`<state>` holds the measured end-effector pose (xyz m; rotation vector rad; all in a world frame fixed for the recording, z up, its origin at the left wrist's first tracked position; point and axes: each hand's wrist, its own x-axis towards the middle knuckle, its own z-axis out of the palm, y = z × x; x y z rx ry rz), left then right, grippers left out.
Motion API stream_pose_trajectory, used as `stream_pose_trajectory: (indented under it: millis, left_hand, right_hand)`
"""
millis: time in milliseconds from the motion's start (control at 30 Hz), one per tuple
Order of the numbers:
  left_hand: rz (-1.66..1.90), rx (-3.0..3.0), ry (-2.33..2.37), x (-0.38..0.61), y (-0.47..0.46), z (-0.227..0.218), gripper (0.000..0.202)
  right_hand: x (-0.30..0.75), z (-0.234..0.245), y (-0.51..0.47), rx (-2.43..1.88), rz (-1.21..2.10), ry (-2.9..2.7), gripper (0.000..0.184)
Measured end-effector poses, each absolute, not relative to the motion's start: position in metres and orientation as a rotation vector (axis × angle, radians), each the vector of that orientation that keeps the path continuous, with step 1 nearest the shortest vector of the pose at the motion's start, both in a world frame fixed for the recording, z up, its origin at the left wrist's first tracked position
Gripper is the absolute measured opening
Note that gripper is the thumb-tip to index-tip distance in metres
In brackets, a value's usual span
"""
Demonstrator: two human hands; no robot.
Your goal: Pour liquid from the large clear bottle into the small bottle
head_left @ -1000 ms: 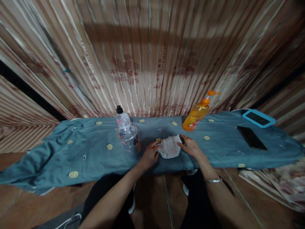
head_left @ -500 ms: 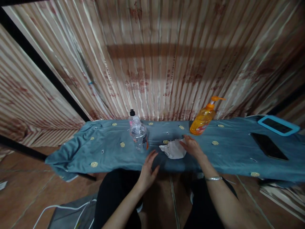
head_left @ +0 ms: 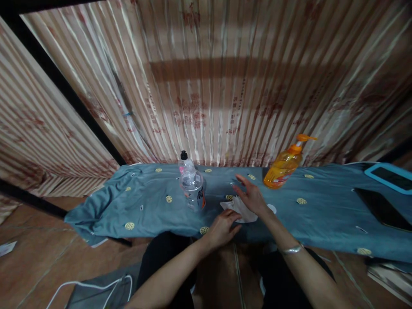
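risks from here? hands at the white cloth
1. The clear bottle stands upright beside the white cloth; a sweep of the left hand might tip it.
2. The cloth lies near the front edge of the blue cover, with the right hand open above it; it may slide off.
3. That cover is rumpled; dragging it could shift the pump bottle.

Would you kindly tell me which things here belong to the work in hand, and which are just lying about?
In hand: white cloth, left hand at its near edge, right hand over it.
Lying about: water bottle, orange pump bottle, black phone, blue-cased tablet, blue sheet.
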<state>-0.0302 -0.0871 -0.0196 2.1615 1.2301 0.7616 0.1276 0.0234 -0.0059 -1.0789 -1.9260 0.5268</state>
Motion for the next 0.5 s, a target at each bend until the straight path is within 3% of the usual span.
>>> stream_pose_trajectory:
  millis: [100,233,500]
  left_hand:
    - [0.709,2.175,1.198,-0.023,-0.07,-0.027,0.016]
    - [0.767,2.116,1.172,-0.023,-0.07,-0.043,0.023]
    - [0.701,2.153,1.163,-0.03,-0.074,-0.045,0.031]
  right_hand:
    - [0.097,0.025,0.043,-0.978,0.634,-1.955,0.048]
    - [0.038,0.054,0.088,-0.851,0.82,-2.015,0.046]
    - [-0.057,0.055,0.146,-0.667,1.105,-2.037,0.047]
